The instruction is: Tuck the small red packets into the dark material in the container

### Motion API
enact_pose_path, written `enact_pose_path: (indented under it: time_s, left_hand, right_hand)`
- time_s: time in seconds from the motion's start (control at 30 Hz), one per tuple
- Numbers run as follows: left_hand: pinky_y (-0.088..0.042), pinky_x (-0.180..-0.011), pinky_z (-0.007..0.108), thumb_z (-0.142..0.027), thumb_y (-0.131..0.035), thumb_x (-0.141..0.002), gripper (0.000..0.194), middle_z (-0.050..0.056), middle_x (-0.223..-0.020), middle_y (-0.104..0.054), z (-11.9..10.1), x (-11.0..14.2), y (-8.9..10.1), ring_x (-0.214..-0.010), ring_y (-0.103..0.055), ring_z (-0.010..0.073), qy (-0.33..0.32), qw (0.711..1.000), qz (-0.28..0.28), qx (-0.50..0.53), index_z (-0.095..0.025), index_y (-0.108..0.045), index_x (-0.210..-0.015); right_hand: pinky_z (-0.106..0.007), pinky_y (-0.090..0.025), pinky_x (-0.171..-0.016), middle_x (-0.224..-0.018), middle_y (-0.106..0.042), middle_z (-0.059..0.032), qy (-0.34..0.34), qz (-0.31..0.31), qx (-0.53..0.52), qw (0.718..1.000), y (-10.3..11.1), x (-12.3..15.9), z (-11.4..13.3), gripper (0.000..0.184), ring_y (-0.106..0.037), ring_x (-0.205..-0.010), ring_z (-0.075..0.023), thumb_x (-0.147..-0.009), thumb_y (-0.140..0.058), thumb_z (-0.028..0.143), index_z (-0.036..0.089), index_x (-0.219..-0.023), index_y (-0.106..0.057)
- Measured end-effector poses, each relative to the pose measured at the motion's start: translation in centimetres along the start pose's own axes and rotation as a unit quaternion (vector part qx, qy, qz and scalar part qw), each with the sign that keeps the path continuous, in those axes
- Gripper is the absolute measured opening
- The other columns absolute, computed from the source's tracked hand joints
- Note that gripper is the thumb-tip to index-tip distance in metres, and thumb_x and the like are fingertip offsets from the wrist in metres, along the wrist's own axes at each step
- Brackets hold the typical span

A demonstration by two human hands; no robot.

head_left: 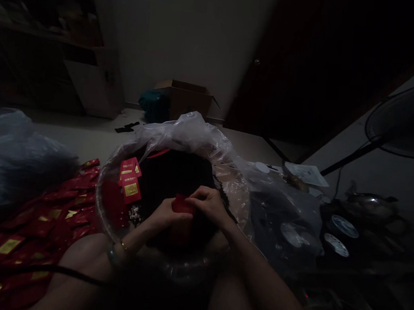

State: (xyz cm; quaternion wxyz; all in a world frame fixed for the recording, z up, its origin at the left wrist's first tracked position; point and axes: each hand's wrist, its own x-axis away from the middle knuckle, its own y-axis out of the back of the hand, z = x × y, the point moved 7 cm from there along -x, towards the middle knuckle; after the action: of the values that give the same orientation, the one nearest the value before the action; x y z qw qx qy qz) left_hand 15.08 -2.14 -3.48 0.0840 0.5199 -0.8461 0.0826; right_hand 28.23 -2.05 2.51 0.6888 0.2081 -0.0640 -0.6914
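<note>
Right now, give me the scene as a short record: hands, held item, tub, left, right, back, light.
left hand: fingers gripping a red packet
left hand position: left hand over the tub
right hand: right hand at the packet's top edge; exact grip unclear
tub: plastic-lined tub, dark loose material inside
left: heap of red packets, clear bag
right: fan, kettle
back: open cardboard box
light: dim

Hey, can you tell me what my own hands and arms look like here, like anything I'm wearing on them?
Your left hand and right hand are gloveless, and no sleeve shows on either forearm. Your left arm wears a thin gold-coloured bracelet and a thicker, greyish bangle. Finer detail is too dark.
</note>
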Motion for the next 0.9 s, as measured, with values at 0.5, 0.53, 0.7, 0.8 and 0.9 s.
enact_pose_path:
  time_s: [0.5, 0.53, 0.7, 0.8, 0.9]
  left_hand:
    - [-0.048, -0.065, 0.026, -0.024, -0.079, -0.048, 0.03, 0.001, -0.07, -0.068, -0.1, -0.6, -0.3, -0.066, -0.061, 0.0159, -0.072, 0.997, -0.001, -0.009, -0.013, -0.067, -0.073]
    - [-0.049, -0.065, 0.026, -0.024, -0.08, -0.048, 0.03, 0.001, -0.071, -0.069, -0.1, -0.5, -0.2, -0.067, -0.062, 0.0165, -0.067, 0.998, -0.005, -0.004, -0.013, -0.068, -0.073]
    - [-0.049, -0.062, 0.026, -0.032, -0.079, -0.053, 0.031, 0.002, -0.068, -0.071, -0.3, 0.0, 0.0, -0.063, -0.063, 0.0173, -0.032, 0.999, -0.013, 0.018, -0.012, -0.073, -0.076]
    - [-0.046, -0.058, 0.024, -0.041, -0.076, -0.057, 0.033, 0.001, -0.063, -0.07, -0.7, 0.3, 0.2, -0.059, -0.061, 0.0166, -0.022, 1.0, -0.007, 0.019, -0.012, -0.074, -0.074]
    - [-0.043, -0.056, 0.024, -0.047, -0.075, -0.058, 0.039, 0.002, -0.064, -0.07, -0.9, 0.4, 0.5, -0.058, -0.06, 0.0162, -0.02, 0.999, -0.014, 0.037, -0.012, -0.076, -0.077]
  right_hand:
    - [-0.024, -0.046, -0.066, -0.078, -0.063, -0.0008, 0.098, 0.081, 0.091, 0.988, -1.5, 1.1, 1.6, 0.005, -0.06, -0.071, -0.013, -0.073, -0.073, 0.02, 0.022, -0.077, -0.073]
    - [-0.024, -0.046, -0.065, -0.076, -0.064, -0.0005, 0.09, 0.081, 0.094, 0.988, -1.5, 1.1, 1.4, 0.005, -0.059, -0.07, -0.0129, -0.072, -0.073, 0.019, 0.022, -0.076, -0.072]
    - [-0.023, -0.042, -0.059, -0.066, -0.06, 0.0011, 0.033, 0.051, 0.068, 0.996, -0.7, 0.8, 0.4, 0.006, -0.056, -0.063, -0.0116, -0.065, -0.077, 0.018, 0.02, -0.065, -0.071]
    - [-0.023, -0.043, -0.06, -0.065, -0.061, 0.0013, 0.002, 0.044, 0.018, 0.999, -0.1, 0.7, 0.0, 0.006, -0.056, -0.064, -0.0118, -0.065, -0.075, 0.023, 0.02, -0.064, -0.071]
    - [-0.023, -0.042, -0.055, -0.063, -0.063, 0.0017, -0.071, 0.061, -0.022, 0.995, 0.2, 0.8, -1.1, 0.014, -0.055, -0.058, -0.0116, -0.066, -0.074, 0.032, 0.019, -0.071, -0.071]
